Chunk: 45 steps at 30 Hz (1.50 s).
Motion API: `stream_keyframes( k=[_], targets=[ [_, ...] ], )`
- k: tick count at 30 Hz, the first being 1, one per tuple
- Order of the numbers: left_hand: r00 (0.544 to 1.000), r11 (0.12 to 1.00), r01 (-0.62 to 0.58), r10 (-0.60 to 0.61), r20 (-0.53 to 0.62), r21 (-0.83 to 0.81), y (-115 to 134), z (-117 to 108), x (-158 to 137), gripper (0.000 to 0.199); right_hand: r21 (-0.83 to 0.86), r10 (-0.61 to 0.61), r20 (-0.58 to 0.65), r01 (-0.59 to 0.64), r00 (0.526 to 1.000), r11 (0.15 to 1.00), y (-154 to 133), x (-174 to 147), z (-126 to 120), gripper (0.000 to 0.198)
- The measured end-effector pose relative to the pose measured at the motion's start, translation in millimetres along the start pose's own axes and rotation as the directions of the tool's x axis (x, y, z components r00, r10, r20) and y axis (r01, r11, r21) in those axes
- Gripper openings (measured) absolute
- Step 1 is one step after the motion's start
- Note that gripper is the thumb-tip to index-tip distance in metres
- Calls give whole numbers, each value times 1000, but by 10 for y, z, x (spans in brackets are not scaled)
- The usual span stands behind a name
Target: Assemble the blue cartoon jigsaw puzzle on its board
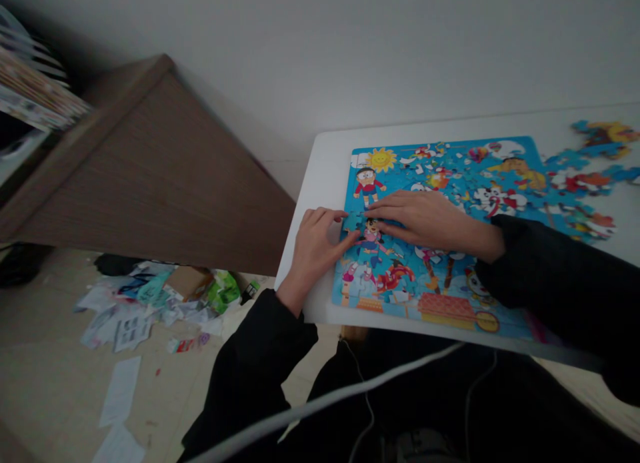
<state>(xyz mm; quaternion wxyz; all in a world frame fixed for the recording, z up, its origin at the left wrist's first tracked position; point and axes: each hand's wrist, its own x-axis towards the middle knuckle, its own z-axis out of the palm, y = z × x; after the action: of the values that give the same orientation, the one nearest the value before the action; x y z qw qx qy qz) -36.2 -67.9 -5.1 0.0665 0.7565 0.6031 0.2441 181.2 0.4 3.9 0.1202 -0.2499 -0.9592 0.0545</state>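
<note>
A blue cartoon jigsaw puzzle lies on the white table, with a printed sun and several cartoon figures on it. My left hand is at the puzzle's left edge, its thumb and index finger bent around a light blue puzzle piece and touching it. My right hand lies palm down across the middle of the puzzle. Its fingers are stretched out and hold nothing that I can see. Those fingertips are close to the same piece, just above a printed girl figure. What is under my right palm is hidden.
Loose puzzle pieces lie heaped at the table's right, and some are scattered on the board. A white cable crosses in front of my lap. Left of the white table stands a brown cabinet; bags and papers litter the floor.
</note>
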Motion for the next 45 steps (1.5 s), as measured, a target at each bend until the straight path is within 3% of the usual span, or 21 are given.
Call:
stream_keyframes(
  k=[6,10,20,28,37,45],
  targets=[
    [998,998,-64,64,25,3,-20,0,-14,28,36,57,4,-58,998,998,4,6,-28,36],
    [998,998,-67,66,18,20,-22,0,-23,30,44,33,12,-34,999,998,0,1,-60,34],
    [999,1000,15,-15,45,-2,-22,-10,-18,31,128,73,70,-81,995,988,-2,8,-77,28],
    [998,1000,-14,14,62,0,-38,19,-16,31,176,-15,27,10,1000,984,-33,5,-73,22],
    [996,998,-30,34,83,-53,-48,-61,-37,30,94,-143,11,142,990,986,12,-23,-5,33],
    [995,999,-24,28,96,-48,-69,-82,-43,26,144,-101,9,98,995,985,2,-14,-18,32]
  ],
)
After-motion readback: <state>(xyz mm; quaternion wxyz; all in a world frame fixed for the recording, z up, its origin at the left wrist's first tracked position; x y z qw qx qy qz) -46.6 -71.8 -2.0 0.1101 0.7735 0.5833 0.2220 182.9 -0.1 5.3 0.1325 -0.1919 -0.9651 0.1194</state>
